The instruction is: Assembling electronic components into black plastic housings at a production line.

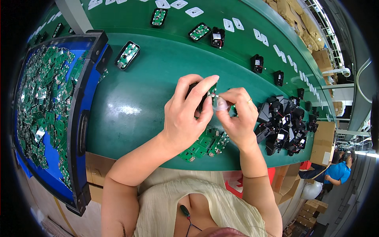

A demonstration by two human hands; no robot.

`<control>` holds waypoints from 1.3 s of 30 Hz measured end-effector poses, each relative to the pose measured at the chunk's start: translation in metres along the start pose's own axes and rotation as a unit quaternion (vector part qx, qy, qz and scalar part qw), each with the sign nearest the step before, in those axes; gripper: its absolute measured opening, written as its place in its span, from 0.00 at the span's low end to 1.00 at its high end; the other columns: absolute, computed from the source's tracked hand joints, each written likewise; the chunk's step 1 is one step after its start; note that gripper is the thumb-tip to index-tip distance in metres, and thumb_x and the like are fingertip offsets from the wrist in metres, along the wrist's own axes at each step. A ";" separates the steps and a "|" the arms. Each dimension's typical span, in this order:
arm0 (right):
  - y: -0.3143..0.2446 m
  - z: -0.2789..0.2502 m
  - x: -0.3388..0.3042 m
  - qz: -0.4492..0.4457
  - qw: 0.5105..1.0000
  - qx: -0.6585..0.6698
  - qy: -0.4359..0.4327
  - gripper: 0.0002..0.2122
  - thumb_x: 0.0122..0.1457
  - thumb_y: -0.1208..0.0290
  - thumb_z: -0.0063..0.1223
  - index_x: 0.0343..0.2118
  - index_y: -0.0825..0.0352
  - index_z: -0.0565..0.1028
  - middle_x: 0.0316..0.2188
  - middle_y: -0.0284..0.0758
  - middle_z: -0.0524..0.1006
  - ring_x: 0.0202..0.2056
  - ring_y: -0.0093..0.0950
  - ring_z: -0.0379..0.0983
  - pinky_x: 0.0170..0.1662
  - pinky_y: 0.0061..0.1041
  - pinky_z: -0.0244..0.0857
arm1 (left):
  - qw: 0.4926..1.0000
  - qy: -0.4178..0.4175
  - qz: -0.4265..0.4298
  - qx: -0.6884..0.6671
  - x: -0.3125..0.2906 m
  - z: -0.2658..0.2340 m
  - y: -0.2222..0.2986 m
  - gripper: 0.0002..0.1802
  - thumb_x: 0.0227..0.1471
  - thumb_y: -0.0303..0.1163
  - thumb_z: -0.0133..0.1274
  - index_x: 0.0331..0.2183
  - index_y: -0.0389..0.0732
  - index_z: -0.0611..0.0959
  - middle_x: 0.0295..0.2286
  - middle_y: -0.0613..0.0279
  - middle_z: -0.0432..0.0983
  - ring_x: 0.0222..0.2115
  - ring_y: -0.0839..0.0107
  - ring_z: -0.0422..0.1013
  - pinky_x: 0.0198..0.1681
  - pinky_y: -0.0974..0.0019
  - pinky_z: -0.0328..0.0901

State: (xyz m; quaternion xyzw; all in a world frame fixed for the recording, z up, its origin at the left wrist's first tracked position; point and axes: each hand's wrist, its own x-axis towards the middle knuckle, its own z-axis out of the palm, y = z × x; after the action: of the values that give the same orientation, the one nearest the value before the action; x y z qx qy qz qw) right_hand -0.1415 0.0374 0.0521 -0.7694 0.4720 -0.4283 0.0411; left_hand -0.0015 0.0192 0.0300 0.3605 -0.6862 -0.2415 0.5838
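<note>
Above the green bench, my left hand (185,108) is closed round a black plastic housing (192,90), mostly hidden by the fingers. A green circuit board (214,89) shows at the housing's right side. My right hand (239,112) meets it there, thumb and fingers pinched together at the board's edge. A translucent finger cot (220,104) covers one of its fingertips. Whatever small part lies in that pinch is too small to make out. Below both hands, several loose circuit boards (203,144) lie in a pile on the bench, partly covered by my wrists.
At left stands a blue, black-rimmed bin (83,114) heaped with circuit boards. Black housings (282,128) are piled at right. One housing with a board (128,55) sits at the upper left. Beyond runs a green conveyor (244,41) with housings and white plates (229,25). A cardboard box (323,144) stands far right.
</note>
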 end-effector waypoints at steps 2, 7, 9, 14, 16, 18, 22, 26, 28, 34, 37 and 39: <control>-0.001 0.001 -0.002 0.006 1.000 -0.002 -0.007 0.10 0.38 0.86 0.54 0.25 0.69 0.69 0.22 0.34 0.70 0.21 0.27 0.67 0.20 0.22 0.62 | 1.000 0.003 0.006 0.005 0.000 0.000 -0.001 0.24 0.39 0.17 0.51 0.43 0.42 0.74 0.33 0.59 0.65 0.22 0.70 0.68 0.18 0.70 0.66; 0.000 0.003 -0.003 -0.004 0.999 -0.041 -0.014 0.10 0.37 0.85 0.55 0.25 0.69 0.69 0.23 0.36 0.69 0.23 0.31 0.68 0.25 0.26 0.64 | 1.000 0.006 0.010 0.014 0.000 0.000 0.000 0.24 0.39 0.17 0.51 0.43 0.43 0.74 0.34 0.58 0.66 0.23 0.69 0.68 0.19 0.70 0.65; 0.000 0.003 -0.003 -0.003 0.999 -0.037 -0.015 0.11 0.37 0.84 0.56 0.26 0.69 0.69 0.23 0.37 0.69 0.24 0.34 0.68 0.27 0.28 0.64 | 1.000 0.008 0.016 0.018 0.000 0.000 -0.001 0.24 0.39 0.17 0.51 0.43 0.43 0.74 0.34 0.58 0.66 0.24 0.68 0.69 0.20 0.69 0.66; -0.001 0.002 -0.003 -0.011 0.999 -0.044 -0.018 0.11 0.37 0.84 0.56 0.26 0.69 0.69 0.24 0.37 0.69 0.24 0.33 0.68 0.26 0.28 0.63 | 0.999 0.014 0.032 0.028 -0.002 0.002 -0.003 0.25 0.38 0.17 0.51 0.43 0.43 0.74 0.34 0.57 0.65 0.26 0.66 0.69 0.24 0.67 0.66; -0.001 0.003 -0.002 -0.012 0.999 -0.043 -0.017 0.11 0.37 0.84 0.56 0.27 0.69 0.69 0.24 0.37 0.69 0.24 0.33 0.68 0.26 0.28 0.63 | 0.999 0.016 0.036 0.028 -0.002 0.002 -0.004 0.25 0.37 0.17 0.52 0.43 0.43 0.74 0.34 0.57 0.65 0.28 0.64 0.69 0.26 0.66 0.66; -0.001 0.003 -0.003 -0.018 0.998 -0.049 -0.020 0.11 0.37 0.84 0.55 0.27 0.69 0.69 0.24 0.38 0.69 0.24 0.34 0.67 0.26 0.28 0.63 | 0.999 0.016 0.038 0.034 -0.003 0.003 -0.004 0.26 0.37 0.17 0.52 0.43 0.43 0.74 0.35 0.57 0.65 0.28 0.64 0.69 0.26 0.65 0.66; 0.000 0.004 -0.003 -0.026 0.998 -0.061 -0.016 0.12 0.36 0.84 0.56 0.27 0.70 0.69 0.24 0.38 0.69 0.24 0.34 0.67 0.26 0.28 0.63 | 0.997 0.019 0.053 0.054 -0.004 0.004 -0.004 0.27 0.36 0.17 0.52 0.43 0.44 0.74 0.35 0.57 0.66 0.28 0.62 0.69 0.27 0.65 0.67; -0.002 0.004 -0.004 -0.046 0.995 -0.087 -0.016 0.13 0.36 0.84 0.56 0.28 0.70 0.69 0.25 0.38 0.69 0.24 0.34 0.67 0.26 0.27 0.63 | 0.996 0.029 0.059 0.053 -0.005 0.005 -0.005 0.27 0.36 0.17 0.53 0.43 0.45 0.75 0.36 0.57 0.66 0.28 0.62 0.69 0.27 0.66 0.67; -0.002 0.005 -0.003 -0.053 0.994 -0.099 -0.017 0.13 0.36 0.84 0.56 0.28 0.70 0.69 0.25 0.38 0.69 0.24 0.34 0.67 0.26 0.27 0.63 | 0.997 0.030 0.057 0.049 -0.006 0.005 -0.006 0.26 0.37 0.17 0.52 0.43 0.45 0.75 0.36 0.56 0.66 0.28 0.63 0.69 0.27 0.66 0.67; 0.006 0.002 -0.007 -0.088 0.994 -0.071 -0.007 0.14 0.40 0.81 0.58 0.33 0.71 0.71 0.28 0.38 0.69 0.24 0.31 0.67 0.25 0.23 0.64 | 0.995 0.030 -0.027 -0.094 -0.006 0.005 -0.008 0.24 0.43 0.19 0.50 0.46 0.40 0.71 0.37 0.54 0.66 0.32 0.65 0.69 0.32 0.69 0.67; 0.001 0.000 -0.014 0.087 0.993 0.085 0.000 0.19 0.47 0.75 0.57 0.42 0.70 0.66 0.32 0.37 0.69 0.25 0.24 0.68 0.25 0.20 0.64 | 0.978 0.048 -0.060 -0.192 -0.006 0.009 -0.009 0.24 0.46 0.20 0.49 0.48 0.38 0.68 0.38 0.52 0.65 0.36 0.64 0.67 0.37 0.69 0.65; 0.003 0.000 -0.022 0.249 0.918 0.307 -0.021 0.24 0.53 0.68 0.53 0.50 0.69 0.58 0.35 0.36 0.67 0.25 0.19 0.67 0.25 0.16 0.63 | 0.957 0.034 -0.111 -0.266 -0.008 0.011 -0.004 0.24 0.48 0.22 0.48 0.49 0.36 0.66 0.39 0.50 0.64 0.38 0.63 0.66 0.40 0.67 0.64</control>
State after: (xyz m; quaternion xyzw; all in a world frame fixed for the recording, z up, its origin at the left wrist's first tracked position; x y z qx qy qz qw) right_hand -0.1475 0.0523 0.0368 -0.5853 0.4927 -0.5120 0.3906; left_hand -0.0105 0.0222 0.0198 0.2743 -0.5324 -0.4665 0.6509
